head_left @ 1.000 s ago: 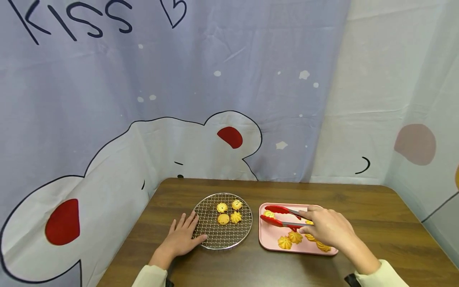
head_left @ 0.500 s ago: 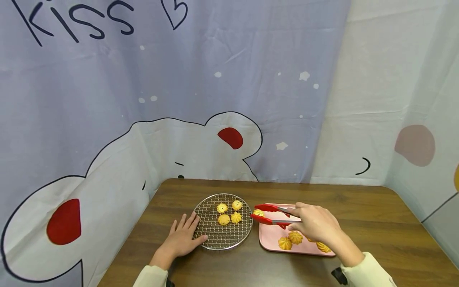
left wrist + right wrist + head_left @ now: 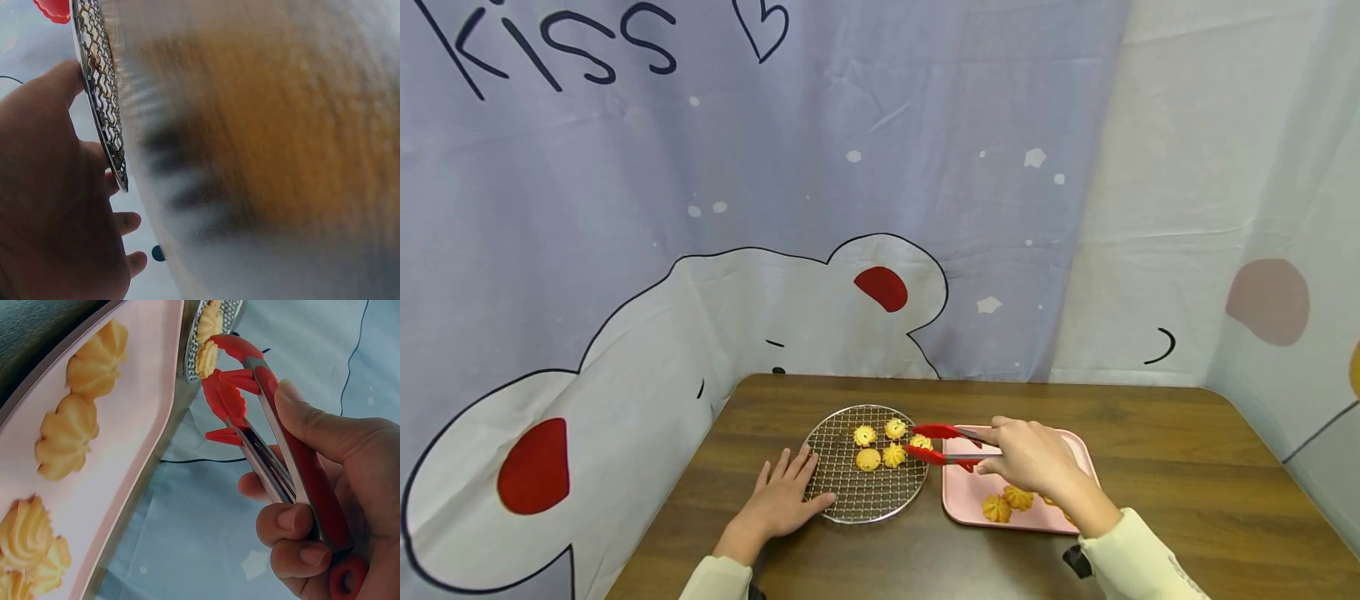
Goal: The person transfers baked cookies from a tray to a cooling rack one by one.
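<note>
Pinching a cookie (image 3: 921, 442) between their red tips, the tongs (image 3: 942, 444) reach over the right edge of the round wire rack (image 3: 842, 492) — squeezed by the right hand (image 3: 1028, 457) so the piece cannot slip. The left hand (image 3: 780, 498) lies flat, fingers spread against the rack's rim, steadying it. More cookies wait on the pink tray (image 3: 967, 500) alongside.
</note>
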Available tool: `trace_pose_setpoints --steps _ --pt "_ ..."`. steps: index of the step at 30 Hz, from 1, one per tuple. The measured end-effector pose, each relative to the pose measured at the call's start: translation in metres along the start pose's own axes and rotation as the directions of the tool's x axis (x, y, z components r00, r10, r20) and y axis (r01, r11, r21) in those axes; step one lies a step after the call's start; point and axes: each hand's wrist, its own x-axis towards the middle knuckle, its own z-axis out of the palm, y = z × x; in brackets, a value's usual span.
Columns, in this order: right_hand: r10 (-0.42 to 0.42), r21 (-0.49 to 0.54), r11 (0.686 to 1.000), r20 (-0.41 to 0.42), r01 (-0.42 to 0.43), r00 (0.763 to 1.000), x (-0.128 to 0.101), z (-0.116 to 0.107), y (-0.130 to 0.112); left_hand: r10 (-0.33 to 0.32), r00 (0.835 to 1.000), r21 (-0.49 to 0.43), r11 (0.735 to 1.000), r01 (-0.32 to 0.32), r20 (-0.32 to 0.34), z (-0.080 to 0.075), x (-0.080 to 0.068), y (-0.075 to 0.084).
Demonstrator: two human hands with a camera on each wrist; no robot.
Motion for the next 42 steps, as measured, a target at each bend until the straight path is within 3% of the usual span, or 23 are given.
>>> trace_pose_setpoints --steps 21,33,42 --pt "0.060 -0.009 0.998 0.060 -0.059 0.996 0.015 0.009 -0.005 -0.001 1.000 0.005 1.000 0.001 0.006 0.000 -0.001 0.003" --pt "0.061 -0.014 0.998 0.053 -0.060 0.997 0.018 0.011 -0.002 -0.002 1.000 0.013 1.000 0.002 0.002 -0.002 0.000 0.005" --pt "0.085 0.039 0.996 0.026 -0.086 0.996 0.011 -0.001 0.007 -0.002 1.000 0.007 1.000 0.002 0.006 -0.005 -0.001 0.005"
